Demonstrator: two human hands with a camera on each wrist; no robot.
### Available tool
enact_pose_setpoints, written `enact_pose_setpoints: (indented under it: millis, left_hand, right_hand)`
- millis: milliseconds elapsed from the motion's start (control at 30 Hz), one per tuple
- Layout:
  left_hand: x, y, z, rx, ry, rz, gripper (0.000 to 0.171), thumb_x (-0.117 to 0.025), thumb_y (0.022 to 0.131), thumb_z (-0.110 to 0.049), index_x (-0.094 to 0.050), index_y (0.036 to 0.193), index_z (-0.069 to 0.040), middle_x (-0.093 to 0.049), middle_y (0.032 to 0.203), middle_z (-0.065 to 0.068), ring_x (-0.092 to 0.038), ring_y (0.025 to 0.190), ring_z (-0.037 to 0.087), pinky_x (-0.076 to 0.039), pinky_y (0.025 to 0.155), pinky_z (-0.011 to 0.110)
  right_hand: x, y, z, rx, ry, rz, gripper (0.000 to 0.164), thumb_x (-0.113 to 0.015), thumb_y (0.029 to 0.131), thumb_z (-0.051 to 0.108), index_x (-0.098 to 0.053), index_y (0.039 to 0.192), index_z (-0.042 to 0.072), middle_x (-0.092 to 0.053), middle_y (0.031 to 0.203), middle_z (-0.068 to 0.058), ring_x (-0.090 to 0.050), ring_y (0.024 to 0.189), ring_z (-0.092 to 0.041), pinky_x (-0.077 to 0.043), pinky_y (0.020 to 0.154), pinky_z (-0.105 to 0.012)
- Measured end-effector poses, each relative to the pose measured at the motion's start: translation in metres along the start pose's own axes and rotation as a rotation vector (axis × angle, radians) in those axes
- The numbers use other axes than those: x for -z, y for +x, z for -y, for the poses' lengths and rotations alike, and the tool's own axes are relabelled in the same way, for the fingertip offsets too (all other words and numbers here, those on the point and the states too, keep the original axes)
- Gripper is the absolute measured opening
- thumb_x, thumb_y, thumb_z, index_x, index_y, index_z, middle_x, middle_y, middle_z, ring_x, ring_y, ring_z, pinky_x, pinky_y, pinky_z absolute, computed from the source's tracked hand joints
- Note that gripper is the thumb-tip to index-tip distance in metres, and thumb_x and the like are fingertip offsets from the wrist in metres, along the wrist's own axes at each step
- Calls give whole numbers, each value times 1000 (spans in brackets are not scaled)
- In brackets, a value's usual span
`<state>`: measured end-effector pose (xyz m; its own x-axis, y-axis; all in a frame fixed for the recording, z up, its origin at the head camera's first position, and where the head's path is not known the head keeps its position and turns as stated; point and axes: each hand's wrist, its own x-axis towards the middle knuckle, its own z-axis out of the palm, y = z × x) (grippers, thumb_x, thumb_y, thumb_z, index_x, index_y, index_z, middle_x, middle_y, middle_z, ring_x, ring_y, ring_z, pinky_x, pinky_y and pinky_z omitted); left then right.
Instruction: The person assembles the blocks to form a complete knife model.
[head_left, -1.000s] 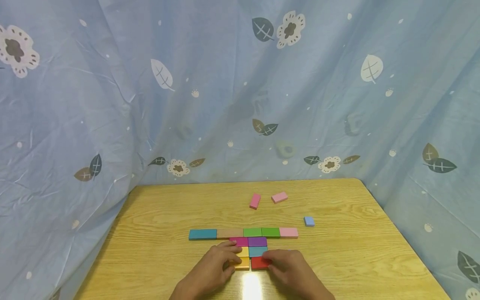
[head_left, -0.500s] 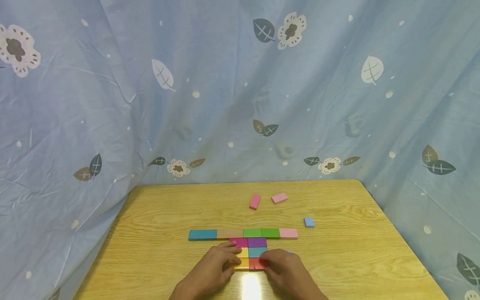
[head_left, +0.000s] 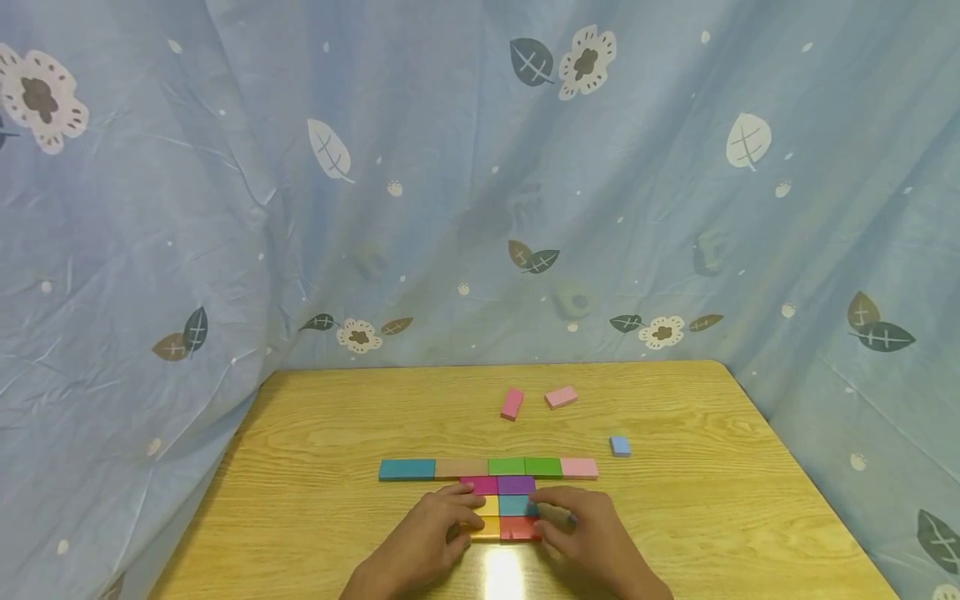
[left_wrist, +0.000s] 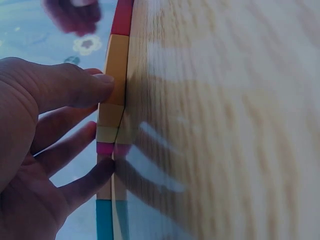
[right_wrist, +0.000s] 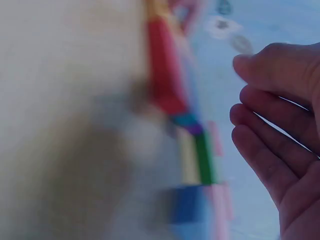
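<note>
Flat colored blocks form a two-column cluster below a long row in the head view. My left hand (head_left: 423, 533) is spread along its left side, fingertips on the magenta (head_left: 480, 485), yellow (head_left: 491, 505) and orange (head_left: 491, 528) blocks. Its thumb lies against the orange block's side in the left wrist view. My right hand (head_left: 588, 529) hovers at the cluster's right edge by the red (head_left: 517, 528) and teal (head_left: 513, 505) blocks, thumb and fingers apart. Nothing shows between them in the right wrist view. A purple block (head_left: 516, 485) sits above the teal one.
Behind the cluster runs the row: blue (head_left: 407, 470), tan (head_left: 461, 468), two green and pink (head_left: 579, 468) blocks. Farther off lie two loose pink blocks and a small light-blue block (head_left: 620, 446). Another blue block (head_left: 573, 518) shows partly under my right hand. A patterned curtain (head_left: 450, 167) surrounds the table.
The red block has slid left against the orange one, closing the small gap. My right hand has since let go of it, its fingers spreading apart. The left hand has stayed put.
</note>
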<state>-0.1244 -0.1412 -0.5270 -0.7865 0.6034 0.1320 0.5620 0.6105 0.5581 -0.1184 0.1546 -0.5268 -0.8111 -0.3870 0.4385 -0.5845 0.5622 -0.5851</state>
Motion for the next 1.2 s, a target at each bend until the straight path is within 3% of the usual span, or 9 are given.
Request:
enact_pose_setpoints:
  millis: [67, 200, 300, 433, 533, 700, 867, 1000, 1200]
  left_hand:
    - [0, 0, 0, 1, -1, 0, 23, -78, 99, -5, -86, 118, -17, -73, 145, 2, -63, 145, 30, -54, 120, 51]
    - [0, -1, 0, -3, 2, 1, 23, -78, 99, -5, -85, 118, -17, -73, 145, 2, -63, 145, 31, -54, 120, 51]
    - [0, -1, 0, -5, 3, -1, 23, -77, 99, -5, -86, 117, -17, -73, 145, 2, -63, 145, 30, -54, 120, 51]
    - [-1, 0, 1, -7, 3, -1, 24, -77, 99, -5, -86, 117, -18, -73, 145, 1, -62, 145, 30, -54, 120, 51]
    - [-2, -1, 2, -3, 3, 2, 24, -76, 99, -5, -85, 117, -18, -72, 146, 1, -62, 145, 31, -54, 120, 51]
    - [-2, -2, 1, 2, 6, -4, 24, -76, 99, -5, -85, 117, -18, -72, 146, 0, -62, 146, 30, -54, 121, 50]
    - [-2, -3, 1, 4, -7, -13, 24, -76, 99, -4, -85, 116, -18, -72, 146, 0, -62, 146, 31, -55, 120, 48]
    - [-3, -3, 3, -9, -9, -24, 24, -76, 99, -3, -86, 114, -17, -73, 145, 1, -63, 145, 31, -55, 119, 46]
    - [-1, -2, 3, -2, -21, -7, 24, -75, 100, -3, -85, 116, -17, -72, 146, 1, -62, 146, 30, -55, 119, 45]
  right_hand:
    - [13, 8, -3, -55, 19, -20, 32, -91, 88, 7, -84, 118, 16, -84, 116, 5, -81, 105, -20, -70, 87, -37]
    - [43, 31, -18, -52, 1, -87, 35, -91, 89, 6, -84, 121, 17, -84, 117, 0, -82, 103, -22, -70, 86, -43]
    - [64, 49, -33, -60, -5, -116, 34, -90, 90, 8, -83, 122, 17, -84, 118, -3, -81, 103, -15, -69, 89, -36]
    - [86, 70, -54, -105, 59, -89, 34, -88, 94, 10, -82, 126, 18, -83, 122, -4, -78, 110, -6, -65, 96, -24]
    - [94, 84, -72, -107, 111, -59, 33, -86, 96, 11, -81, 129, 16, -82, 125, -8, -77, 115, -8, -64, 99, -26]
    - [93, 104, -100, -105, 172, -16, 33, -85, 97, 11, -80, 130, 10, -80, 129, -16, -78, 119, -25, -65, 96, -25]
    - [84, 121, -125, -165, 257, 44, 35, -83, 97, 4, -77, 132, 2, -76, 133, -23, -74, 124, -46, -64, 96, -20]
    - [76, 129, -141, -217, 291, 87, 36, -80, 99, 2, -75, 134, -1, -73, 138, -28, -71, 129, -47, -64, 100, -26]
    - [63, 137, -158, -251, 318, 86, 40, -81, 98, 2, -72, 135, -9, -71, 137, -33, -71, 128, -49, -61, 102, -20]
